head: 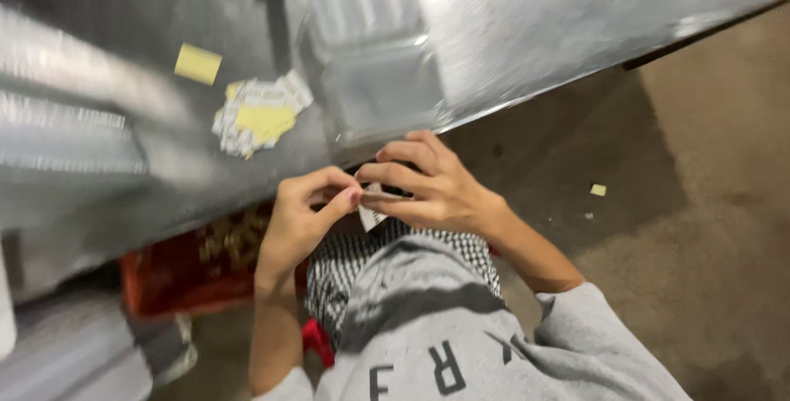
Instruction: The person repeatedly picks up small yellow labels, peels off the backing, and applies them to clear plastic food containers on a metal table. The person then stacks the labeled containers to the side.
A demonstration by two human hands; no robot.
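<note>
Both hands meet just below the edge of the metal table [527, 47]. The left hand [300, 216] and right hand [428, 187] pinch a small white label [372, 216] between thumbs and fingertips, apparently peeling it. A firm hold on the backing and a slow pull at one corner would probably serve best. A pile of labels [259, 117] lies on the table beside a clear tray [378, 80].

Worktop [527, 30]: lies beyond both hands.
Clear tray [374, 63]: on the worktop, just behind the hands.
Label pile [259, 114]: left of the tray.
Small pad [197, 63]: behind the pile.
Crate [185, 273]: apparently under the worktop, left.
Scrap [598, 190]: on the floor [716, 203], right.
</note>
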